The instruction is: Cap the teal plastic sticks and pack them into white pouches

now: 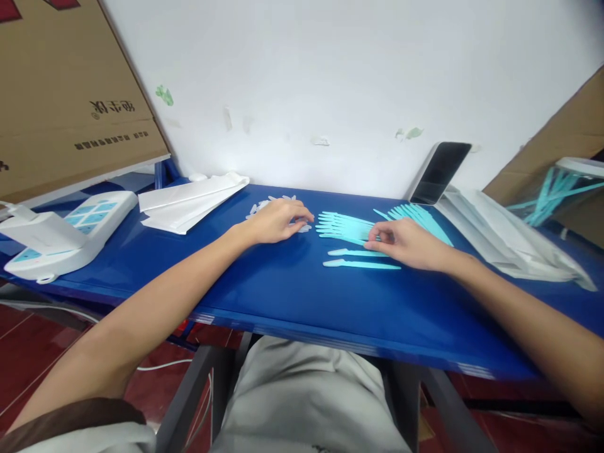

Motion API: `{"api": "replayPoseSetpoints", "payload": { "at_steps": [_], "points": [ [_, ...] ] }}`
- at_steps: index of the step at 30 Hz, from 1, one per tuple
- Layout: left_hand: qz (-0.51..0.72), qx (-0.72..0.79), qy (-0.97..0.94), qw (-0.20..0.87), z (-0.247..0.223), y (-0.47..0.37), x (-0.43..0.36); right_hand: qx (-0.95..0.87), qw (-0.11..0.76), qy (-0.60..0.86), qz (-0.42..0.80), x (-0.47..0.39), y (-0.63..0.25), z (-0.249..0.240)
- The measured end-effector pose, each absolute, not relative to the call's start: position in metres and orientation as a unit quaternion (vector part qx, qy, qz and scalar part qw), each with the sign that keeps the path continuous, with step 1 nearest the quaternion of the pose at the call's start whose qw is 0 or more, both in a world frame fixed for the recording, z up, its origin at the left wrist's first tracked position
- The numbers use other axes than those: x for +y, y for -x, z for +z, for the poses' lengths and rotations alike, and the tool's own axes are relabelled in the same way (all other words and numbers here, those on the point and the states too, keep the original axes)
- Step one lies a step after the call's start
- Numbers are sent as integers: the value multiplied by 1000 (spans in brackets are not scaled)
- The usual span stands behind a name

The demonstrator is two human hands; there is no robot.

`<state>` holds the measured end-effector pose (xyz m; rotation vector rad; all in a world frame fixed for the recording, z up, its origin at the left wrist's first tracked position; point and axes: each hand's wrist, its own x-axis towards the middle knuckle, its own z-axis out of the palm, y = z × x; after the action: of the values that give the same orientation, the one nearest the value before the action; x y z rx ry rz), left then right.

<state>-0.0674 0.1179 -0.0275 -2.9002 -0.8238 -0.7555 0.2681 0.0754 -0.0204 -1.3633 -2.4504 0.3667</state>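
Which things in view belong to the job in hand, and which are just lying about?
Job: turquoise eyebrow razors at the right hand; small translucent pieces at the left hand; probably the clear container of turquoise sticks.

Apparently lying about: phone; power strip; folded white sheets; cardboard box.

Sticks: turq., thin, flat on blue worktop, packed in a row; 2 singles, approx. parallel, w/ pale L ends, lie nearer the front edge; 2nd bunch fanned out R. Bits: small, translucent, loose pile to L, partly hidden.
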Motion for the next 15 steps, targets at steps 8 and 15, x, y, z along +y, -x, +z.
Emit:
{"api": "replayPoseSetpoints", "payload": {
  "at_steps": [8,15],
  "points": [
    [-359,-289,885,61,-34,50,108,-845,223,475,101,65,-263,-15],
    [-334,-259,897,126,-35,47,108,-871,266,413,-2,81,-272,-26]
  ]
}}
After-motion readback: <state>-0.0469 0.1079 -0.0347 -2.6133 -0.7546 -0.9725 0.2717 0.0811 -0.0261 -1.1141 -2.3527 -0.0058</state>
